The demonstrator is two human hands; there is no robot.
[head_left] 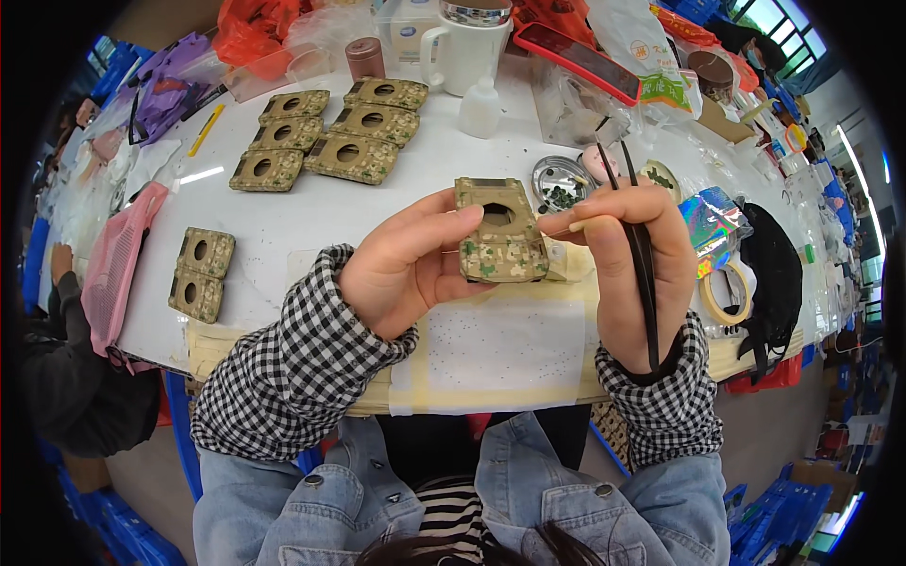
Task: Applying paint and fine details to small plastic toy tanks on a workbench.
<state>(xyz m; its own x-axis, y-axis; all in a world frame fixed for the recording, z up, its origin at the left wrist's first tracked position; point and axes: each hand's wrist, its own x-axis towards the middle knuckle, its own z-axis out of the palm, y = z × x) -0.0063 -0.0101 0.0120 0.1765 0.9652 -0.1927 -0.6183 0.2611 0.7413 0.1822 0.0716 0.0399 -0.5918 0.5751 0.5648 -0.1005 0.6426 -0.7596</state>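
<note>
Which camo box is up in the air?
The camo box pinched between the left hand and right hand. All the other camo boxes lie flat on the white table.

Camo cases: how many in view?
9: one camo case between left hand and right hand; six grouped far on the table; two at left.

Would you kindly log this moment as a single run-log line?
left hand: grips camouflage block | right hand: holds black tweezers, fingertip on block | table: more camouflage blocks, small metal dish
</note>
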